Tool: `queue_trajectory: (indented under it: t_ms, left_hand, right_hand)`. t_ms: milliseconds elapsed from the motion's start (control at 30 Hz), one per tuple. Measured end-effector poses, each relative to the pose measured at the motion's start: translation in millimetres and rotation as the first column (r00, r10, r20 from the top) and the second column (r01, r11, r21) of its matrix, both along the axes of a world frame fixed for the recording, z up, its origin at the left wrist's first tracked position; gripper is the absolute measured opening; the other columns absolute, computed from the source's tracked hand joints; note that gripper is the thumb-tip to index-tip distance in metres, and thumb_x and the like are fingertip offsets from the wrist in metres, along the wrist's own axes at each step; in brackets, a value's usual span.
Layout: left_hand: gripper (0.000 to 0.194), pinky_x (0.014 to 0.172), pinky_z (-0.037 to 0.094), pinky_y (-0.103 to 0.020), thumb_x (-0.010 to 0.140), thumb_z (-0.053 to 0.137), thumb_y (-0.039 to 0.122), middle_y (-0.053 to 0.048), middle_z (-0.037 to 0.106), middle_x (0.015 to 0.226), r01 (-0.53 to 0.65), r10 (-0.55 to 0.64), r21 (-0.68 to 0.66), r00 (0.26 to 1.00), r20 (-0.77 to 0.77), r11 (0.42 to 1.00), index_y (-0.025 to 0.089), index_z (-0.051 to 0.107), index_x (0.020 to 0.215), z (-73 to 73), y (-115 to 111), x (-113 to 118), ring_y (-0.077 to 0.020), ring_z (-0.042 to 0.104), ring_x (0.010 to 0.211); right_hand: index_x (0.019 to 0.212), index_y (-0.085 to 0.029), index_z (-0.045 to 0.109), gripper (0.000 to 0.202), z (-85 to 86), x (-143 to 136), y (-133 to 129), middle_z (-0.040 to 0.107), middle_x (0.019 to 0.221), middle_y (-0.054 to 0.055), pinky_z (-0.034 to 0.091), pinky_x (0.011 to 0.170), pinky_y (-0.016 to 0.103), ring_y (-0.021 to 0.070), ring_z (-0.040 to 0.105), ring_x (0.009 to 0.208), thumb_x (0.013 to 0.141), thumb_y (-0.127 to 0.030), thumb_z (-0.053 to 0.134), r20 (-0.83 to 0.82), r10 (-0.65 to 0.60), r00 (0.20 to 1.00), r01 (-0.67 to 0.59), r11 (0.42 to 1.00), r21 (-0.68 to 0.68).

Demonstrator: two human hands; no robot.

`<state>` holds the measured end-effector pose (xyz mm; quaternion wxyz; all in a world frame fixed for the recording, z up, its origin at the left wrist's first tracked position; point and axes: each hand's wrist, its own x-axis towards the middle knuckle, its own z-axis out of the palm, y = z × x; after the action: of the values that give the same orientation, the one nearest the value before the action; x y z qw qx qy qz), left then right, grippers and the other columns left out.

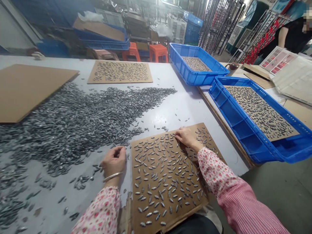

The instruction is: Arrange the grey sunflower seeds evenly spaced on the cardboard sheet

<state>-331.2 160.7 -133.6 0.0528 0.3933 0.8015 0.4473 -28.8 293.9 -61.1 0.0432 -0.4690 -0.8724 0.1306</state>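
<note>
Left to centre of frame: heaped grey pieces. Lower centre: left hand curled, grip impossible to tell, beside piece-dotted cardboard sheet. Over sheet's upper part: right hand, fingertips closed, perhaps on piece. Right: blue crate.

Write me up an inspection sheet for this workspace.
Surface: white table, partly covered by a large pile of small metallic pieces.
Work things: near cardboard sheet, dotted with pieces; far cardboard sheet, likewise; left cardboard sheet, top bare.
Clutter: loose pieces scattered around the pile.
Hands: left hand beside the near sheet; right hand at its upper part; grip on any piece unclear.
Cables: nothing seen.
Surroundings: two blue trays with piece-covered sheets; orange stools; another person at right.
</note>
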Motion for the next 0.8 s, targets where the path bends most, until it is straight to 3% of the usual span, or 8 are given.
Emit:
queue_trajectory:
  t_ms: [167,333,533,800]
  left_hand:
    - [0.028,0.068,0.046,-0.025,0.074,0.056,0.04,-0.002,0.063,0.073,-0.005,0.005,0.003,1.0,-0.01,1.0,0.017,0.068,0.085,2.0,-0.4,0.7,-0.0128,0.054,0.062]
    - [0.027,0.067,0.046,-0.026,0.074,0.056,0.04,-0.002,0.062,0.071,-0.01,0.011,0.008,0.999,-0.03,1.0,0.017,0.068,0.084,3.1,0.9,0.8,-0.0135,0.054,0.062]
    - [0.028,0.067,0.046,-0.026,0.075,0.054,0.041,-0.002,0.062,0.073,-0.008,0.008,0.01,0.999,-0.032,1.0,0.017,0.067,0.083,5.6,1.4,1.7,-0.013,0.053,0.062]
    - [0.029,0.067,0.046,-0.025,0.075,0.055,0.041,-0.002,0.063,0.075,-0.011,0.011,0.002,1.0,-0.028,1.0,0.018,0.068,0.086,2.0,0.5,0.3,-0.0129,0.055,0.063]
  right_hand:
    - [0.084,-0.018,0.068,0.012,9.0,21.9,0.6,0.061,0.085,0.004,0.036,0.073,0.026,0.0161,0.051,0.086,0.086,-0.025,0.059,-0.044,-0.015,0.999,0.012,0.997,-0.074]
    - [0.085,-0.019,0.066,0.009,-6.9,39.3,0.3,0.06,0.087,0.004,0.035,0.069,0.025,0.0159,0.052,0.084,0.082,-0.027,0.063,0.009,0.075,0.997,-0.074,0.993,-0.091]
    - [0.086,-0.019,0.063,0.009,-16.2,30.5,-0.1,0.062,0.091,0.005,0.035,0.071,0.026,0.0172,0.053,0.088,0.086,-0.027,0.058,0.036,-0.035,0.999,0.034,0.999,0.024]
    - [0.09,-0.019,0.062,0.009,-14.7,25.6,-0.6,0.061,0.096,0.006,0.036,0.074,0.026,0.0175,0.052,0.092,0.086,-0.027,0.059,-0.008,0.018,1.0,-0.018,0.997,0.071]
